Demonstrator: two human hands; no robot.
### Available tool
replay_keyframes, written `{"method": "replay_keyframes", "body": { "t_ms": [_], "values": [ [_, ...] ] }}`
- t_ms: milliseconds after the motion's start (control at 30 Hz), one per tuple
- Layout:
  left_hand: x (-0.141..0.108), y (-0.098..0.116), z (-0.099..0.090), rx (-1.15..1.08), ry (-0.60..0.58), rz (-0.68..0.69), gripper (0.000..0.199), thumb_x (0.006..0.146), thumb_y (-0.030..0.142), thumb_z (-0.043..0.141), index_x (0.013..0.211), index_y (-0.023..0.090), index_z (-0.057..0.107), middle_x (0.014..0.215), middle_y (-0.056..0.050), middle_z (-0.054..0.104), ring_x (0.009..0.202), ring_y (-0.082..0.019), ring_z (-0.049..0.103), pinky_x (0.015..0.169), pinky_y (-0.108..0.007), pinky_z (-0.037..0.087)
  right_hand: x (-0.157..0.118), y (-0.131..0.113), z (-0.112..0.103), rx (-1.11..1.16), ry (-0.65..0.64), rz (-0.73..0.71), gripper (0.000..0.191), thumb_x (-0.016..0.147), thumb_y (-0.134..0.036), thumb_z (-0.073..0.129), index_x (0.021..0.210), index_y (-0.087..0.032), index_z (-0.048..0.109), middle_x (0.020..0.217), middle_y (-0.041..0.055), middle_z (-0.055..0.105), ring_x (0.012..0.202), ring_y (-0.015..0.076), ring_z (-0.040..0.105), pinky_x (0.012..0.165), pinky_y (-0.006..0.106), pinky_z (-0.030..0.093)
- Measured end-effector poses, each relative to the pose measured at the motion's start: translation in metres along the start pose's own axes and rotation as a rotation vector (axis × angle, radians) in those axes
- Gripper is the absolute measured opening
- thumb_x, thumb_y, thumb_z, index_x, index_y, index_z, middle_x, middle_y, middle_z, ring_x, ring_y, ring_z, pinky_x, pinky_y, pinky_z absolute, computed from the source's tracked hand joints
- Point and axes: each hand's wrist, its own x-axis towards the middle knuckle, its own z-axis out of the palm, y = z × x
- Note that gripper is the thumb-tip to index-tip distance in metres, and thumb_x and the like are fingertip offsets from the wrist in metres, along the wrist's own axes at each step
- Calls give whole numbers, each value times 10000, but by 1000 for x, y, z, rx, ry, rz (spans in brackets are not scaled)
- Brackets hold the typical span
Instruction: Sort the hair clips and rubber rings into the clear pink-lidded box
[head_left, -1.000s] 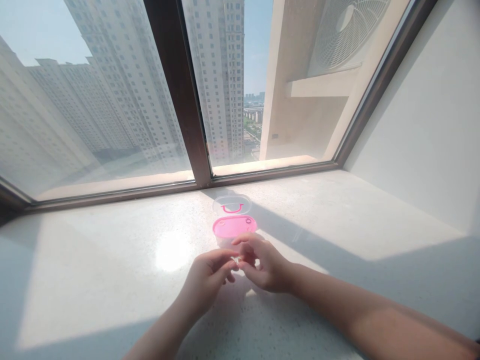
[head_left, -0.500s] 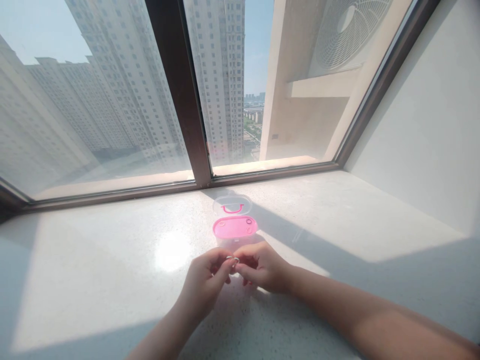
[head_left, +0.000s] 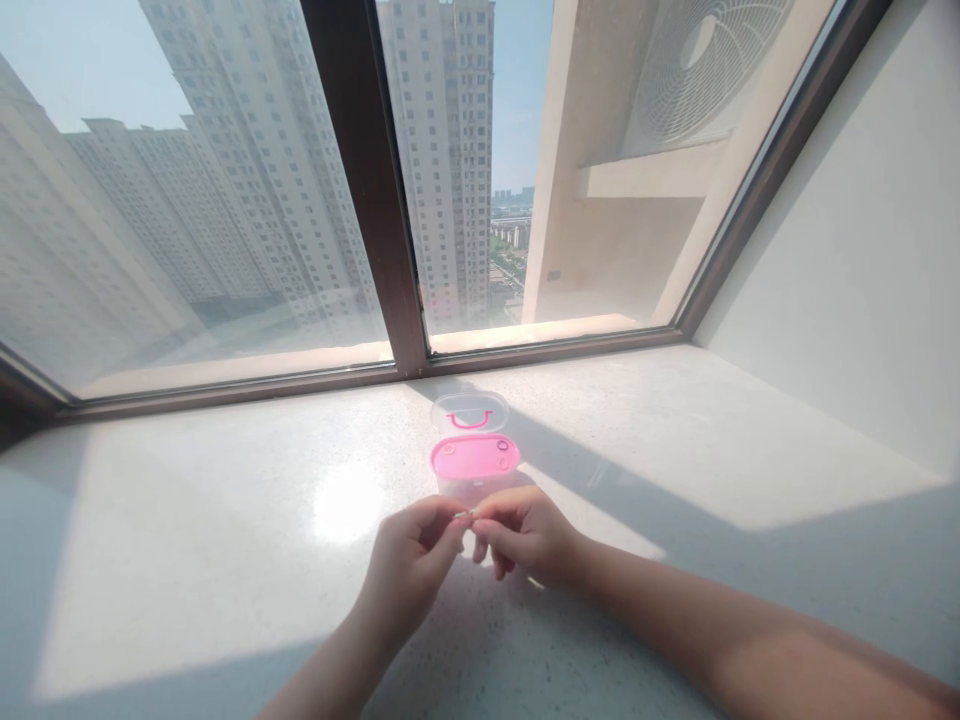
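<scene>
Ran back across the pale sill (head_left: 187, 560) to a hard edge at the brown window frame (head_left: 409, 340), upper centre, seemingly with sideways room at centre left. Pinched with left hand (head_left: 412, 555) and right hand (head_left: 536, 535) at lower centre, thumbs against fingers; called for light, even pressure and steady wrists. Needed care near the pink-topped container (head_left: 472, 461), just beyond, and its dark ring (head_left: 499, 446). Held between both hands' fingertips, a small pale item (head_left: 462, 515).
</scene>
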Motion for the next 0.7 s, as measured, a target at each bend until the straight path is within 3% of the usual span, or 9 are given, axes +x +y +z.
{"method": "replay_keyframes", "body": {
  "t_ms": [167,333,700],
  "values": [
    [1,3,-1,-26,-54,-38,238,827,359,591,772,168,722,621,-26,667,518,-142,598,489,-224,464,1,-1,-1,11,31,29,206,801,-320,655,758,-118,655,610,25,652,424,86,554,405,184,453],
    [4,2,-2,-53,-122,-100,289,843,374,572,701,156,699,623,-43,686,506,-150,637,471,-223,450,5,-1,-4,38,11,150,171,769,-281,647,719,-118,645,546,-2,619,391,73,508,373,172,408],
    [8,-5,-2,36,-140,-138,325,850,390,540,623,171,617,558,-15,661,462,-133,602,474,-217,426,10,0,-6,95,16,217,191,727,-305,659,699,-117,641,510,-8,605,385,75,485,381,185,402]
  ]
}}
